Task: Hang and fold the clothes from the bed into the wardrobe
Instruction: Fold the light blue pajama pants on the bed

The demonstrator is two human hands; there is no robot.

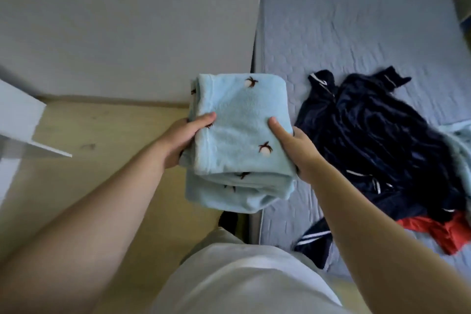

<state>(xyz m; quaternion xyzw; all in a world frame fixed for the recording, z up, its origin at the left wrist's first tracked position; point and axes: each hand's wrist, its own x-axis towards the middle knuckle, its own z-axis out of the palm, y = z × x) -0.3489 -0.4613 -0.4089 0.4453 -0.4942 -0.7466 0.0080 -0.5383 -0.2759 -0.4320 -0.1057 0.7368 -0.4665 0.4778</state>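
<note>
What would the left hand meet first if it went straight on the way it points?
The folded light blue fleece it grips: the left hand points into its side. Beyond that lies the bed, though depth is hard to judge.

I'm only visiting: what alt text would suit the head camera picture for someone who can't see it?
A person's left hand and right hand hold a folded light-blue fleece garment with small brown motifs, seen from above. Beside it, a rumpled navy garment with white stripes and a crumpled red garment lie on the grey quilted bed.
</note>
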